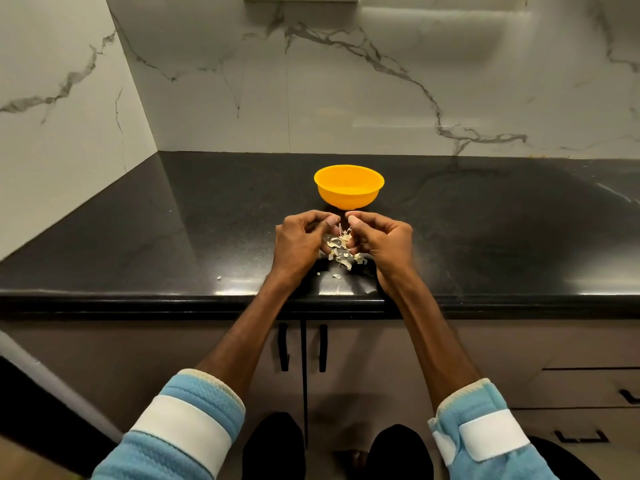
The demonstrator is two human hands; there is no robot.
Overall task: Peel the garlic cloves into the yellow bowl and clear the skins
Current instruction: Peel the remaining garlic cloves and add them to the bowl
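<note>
sleeves (180,424); left hand (299,240), right hand (384,240) over skins (341,253)

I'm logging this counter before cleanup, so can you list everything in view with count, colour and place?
yellow bowl: one, yellow-orange, on the countertop just beyond the hands
garlic skins: one loose pile plus a few stray bits, pale, on the countertop between the hands and just nearer than them
countertop: one, glossy black, across the middle
wall: white marble with grey veins, behind and at left
cabinet handles: two, black, upright, below the countertop edge
drawers: at least two, grey-brown, lower right
sleeves: two, light blue with white bands, bottom
left hand: one, fingers curled, over the skins
right hand: one, fingers curled, beside the left; what either hand pinches is too small to tell
</note>
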